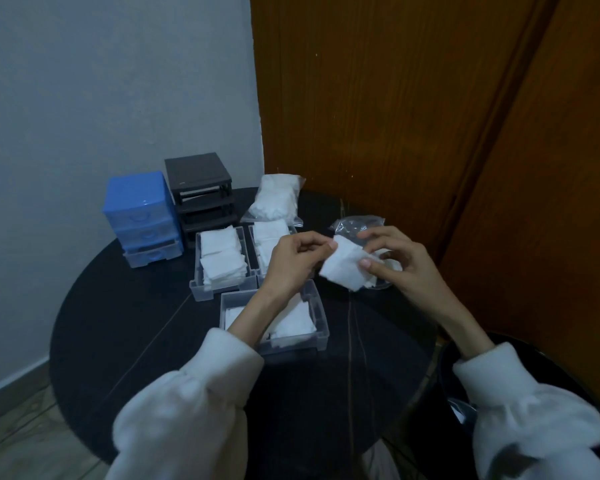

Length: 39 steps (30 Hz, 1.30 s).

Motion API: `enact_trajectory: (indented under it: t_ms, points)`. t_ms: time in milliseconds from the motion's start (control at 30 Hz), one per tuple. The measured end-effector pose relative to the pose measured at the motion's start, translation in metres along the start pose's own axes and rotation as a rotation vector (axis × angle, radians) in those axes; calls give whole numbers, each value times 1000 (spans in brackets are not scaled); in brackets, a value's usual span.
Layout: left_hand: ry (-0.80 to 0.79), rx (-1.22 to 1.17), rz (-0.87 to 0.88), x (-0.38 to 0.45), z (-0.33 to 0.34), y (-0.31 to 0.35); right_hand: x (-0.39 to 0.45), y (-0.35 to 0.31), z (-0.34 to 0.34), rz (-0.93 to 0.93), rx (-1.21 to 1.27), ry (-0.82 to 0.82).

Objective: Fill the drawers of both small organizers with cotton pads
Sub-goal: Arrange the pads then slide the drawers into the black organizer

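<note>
Both hands pinch one cotton pad stack: left hand at nine o'clock, right hand at three

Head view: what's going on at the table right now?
A person holds a small stack of cotton pads between both hands, left hand and right hand, above a round black table. Three clear drawers, pulled out and lying on the table, already hold pads. The black organizer stands with empty slots; the blue organizer beside it keeps its drawers. A sealed bag of pads lies behind.
</note>
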<state>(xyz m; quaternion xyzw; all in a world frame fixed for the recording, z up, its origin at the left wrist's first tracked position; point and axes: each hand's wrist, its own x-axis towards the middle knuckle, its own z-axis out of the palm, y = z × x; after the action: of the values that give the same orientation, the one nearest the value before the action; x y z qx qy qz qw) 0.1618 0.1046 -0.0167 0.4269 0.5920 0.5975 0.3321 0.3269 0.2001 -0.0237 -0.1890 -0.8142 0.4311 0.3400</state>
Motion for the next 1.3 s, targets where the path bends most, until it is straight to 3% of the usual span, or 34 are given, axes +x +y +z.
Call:
enact_trajectory:
  t_ms: [433,567,833,933,1133,1300]
  points:
    - [-51,-40,23,-20,-18,3,11,-12,29,18,33,28]
    - [68,62,92,-36,-41,1,17,-22,46,0,120,11]
    - [345,451,192,-87,-96,-32,29,-35,92,3,156,-257]
    - [273,481,158,-100,-107,-42,31,-34,109,38,141,-348]
    - [83,399,59,-112,-117,-43,32,-29,126,79,71,-381]
    - [72,381,34,-112,-120,-51,30,-31,134,55,-68,-398]
